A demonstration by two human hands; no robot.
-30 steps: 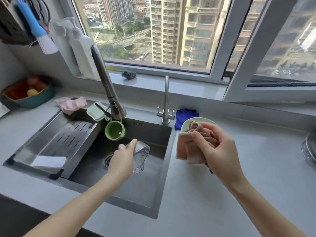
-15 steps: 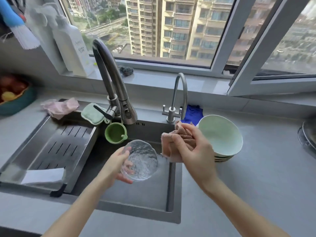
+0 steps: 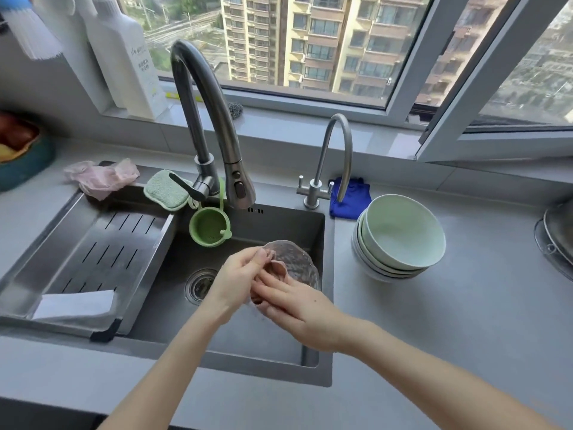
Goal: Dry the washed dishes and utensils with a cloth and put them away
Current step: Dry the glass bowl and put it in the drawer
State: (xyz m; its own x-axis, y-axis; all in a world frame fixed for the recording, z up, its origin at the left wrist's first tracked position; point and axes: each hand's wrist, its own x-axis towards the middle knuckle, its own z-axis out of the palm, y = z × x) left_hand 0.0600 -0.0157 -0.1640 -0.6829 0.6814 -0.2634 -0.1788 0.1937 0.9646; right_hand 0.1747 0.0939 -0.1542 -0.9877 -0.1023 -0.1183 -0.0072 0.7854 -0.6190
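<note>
A clear textured glass bowl (image 3: 302,259) is held tilted on edge over the sink (image 3: 248,339), just short of the basin's right wall, probably so that any drip falls into the basin and not onto the countertop (image 3: 449,330). The left hand (image 3: 238,274) meets it from 9 o'clock, its fingers curled in and pinching the rim, with a fold of the pink cloth (image 3: 277,268) seemingly caught under the fingertips; this hand looks to be steadying the bowl. The right hand (image 3: 305,308) comes in from 5 o'clock with its fingers nearly straight and lying flat against the bunched cloth, pressing it to the bowl; its thumb is hidden. That flat press suits wiping a curved wall better than a fist would.

From the bowl, the drain (image 3: 200,283) sits at 9 o'clock, a green hanging strainer (image 3: 210,226) at 11, and a stack of pale green bowls (image 3: 403,234) rests on the countertop at 2 o'clock, within easy reach. I judge the step to be drying the glass bowl, with the stack not yet put away.
</note>
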